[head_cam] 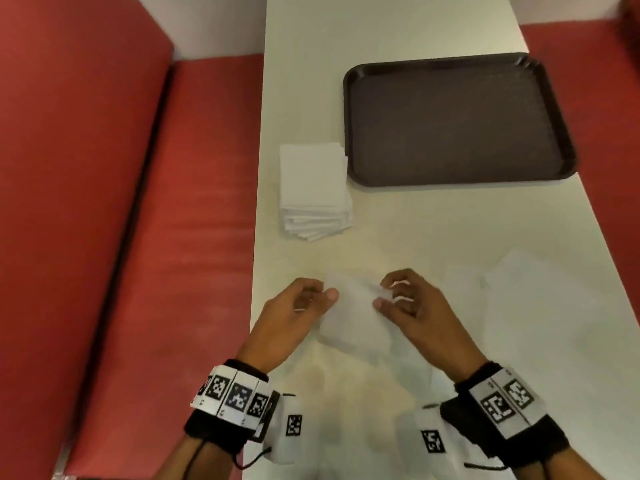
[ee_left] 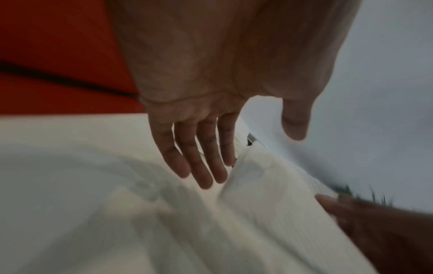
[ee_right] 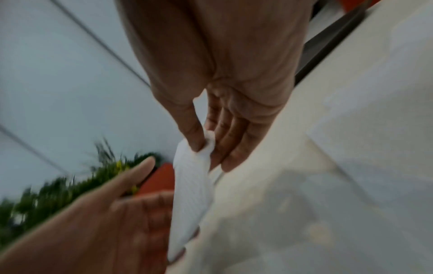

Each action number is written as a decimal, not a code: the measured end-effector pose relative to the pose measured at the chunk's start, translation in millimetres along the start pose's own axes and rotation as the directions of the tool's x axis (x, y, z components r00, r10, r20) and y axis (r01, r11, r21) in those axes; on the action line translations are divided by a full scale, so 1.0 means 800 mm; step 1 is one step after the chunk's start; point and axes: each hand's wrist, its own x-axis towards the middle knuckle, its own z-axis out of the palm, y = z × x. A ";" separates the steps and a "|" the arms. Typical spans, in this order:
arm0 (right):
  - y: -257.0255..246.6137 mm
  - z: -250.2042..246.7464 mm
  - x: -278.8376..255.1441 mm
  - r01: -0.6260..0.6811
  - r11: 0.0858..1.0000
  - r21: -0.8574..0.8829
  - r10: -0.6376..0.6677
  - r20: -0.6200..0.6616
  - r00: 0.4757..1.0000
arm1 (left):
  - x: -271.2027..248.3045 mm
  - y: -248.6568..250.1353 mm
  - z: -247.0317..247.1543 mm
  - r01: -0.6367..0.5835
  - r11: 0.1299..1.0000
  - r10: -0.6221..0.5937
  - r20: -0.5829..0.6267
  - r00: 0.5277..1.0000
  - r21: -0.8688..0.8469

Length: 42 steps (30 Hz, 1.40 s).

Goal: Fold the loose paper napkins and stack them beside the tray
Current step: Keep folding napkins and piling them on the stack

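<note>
A white paper napkin point(head_cam: 353, 317) hangs above the table's near edge between my two hands. My right hand point(head_cam: 388, 294) pinches its right corner between thumb and fingers, seen close in the right wrist view point(ee_right: 206, 146). My left hand point(head_cam: 320, 297) is at the napkin's left edge. Its fingers point(ee_left: 201, 170) lie nearly straight against the napkin point(ee_left: 269, 204), with the thumb held apart. A stack of folded napkins point(head_cam: 313, 192) lies left of the dark brown tray point(head_cam: 453, 174). Loose flat napkins point(head_cam: 540, 299) lie on the table to the right.
The pale table point(head_cam: 381, 36) runs away from me, with red bench seats point(head_cam: 194, 202) on its left and another at the far right point(head_cam: 588, 64). More loose napkin sheets point(head_cam: 363, 403) lie below my hands near the front edge.
</note>
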 end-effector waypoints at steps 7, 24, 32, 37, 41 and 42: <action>-0.028 -0.065 -0.051 0.107 0.950 0.292 -0.068 -0.140 0.988 | -0.051 0.053 0.066 -0.098 0.931 0.076 -0.078 0.994 -0.353; -0.034 -0.125 -0.096 0.113 0.975 0.193 -0.114 -0.010 0.993 | -0.093 0.115 0.085 -0.252 0.966 0.258 0.115 0.959 -0.065; -0.052 -0.057 -0.044 0.208 0.920 0.333 -0.133 -0.235 0.963 | -0.068 0.095 0.042 -0.164 0.943 0.141 -0.098 0.985 -0.291; -0.076 -0.012 0.006 0.193 0.932 0.307 -0.120 -0.243 0.963 | -0.031 0.085 -0.007 -0.213 0.924 0.124 -0.278 0.952 -0.317; -0.104 0.010 0.058 0.252 0.934 0.253 -0.172 -0.301 0.938 | 0.011 0.096 -0.052 -0.252 0.955 0.190 -0.332 0.924 -0.154; -0.111 0.015 0.075 0.265 0.937 0.227 -0.186 -0.317 0.930 | 0.022 0.099 -0.062 -0.255 0.961 0.206 -0.338 0.918 -0.108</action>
